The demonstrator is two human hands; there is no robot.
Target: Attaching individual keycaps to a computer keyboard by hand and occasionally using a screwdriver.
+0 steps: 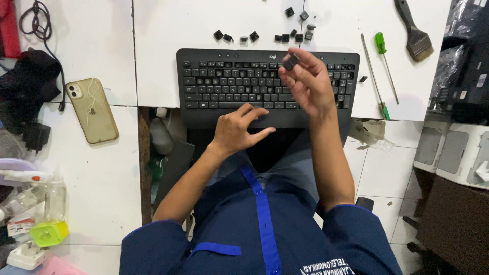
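Looking down past my blue shirt (265,239), I see my left hand (238,131) resting with loosely spread fingers on the palm rest of the black keyboard (204,109), holding nothing, likely steadying it at the table edge. Beyond it, my right hand (308,81) is raised over the keys, pinching a small black keycap (291,61) between thumb and fingertips. Farther back, loose keycaps (285,37) lie scattered on the white table (153,25), apart from the board. A screwdriver (384,58) and brush (413,30) lie to the right.
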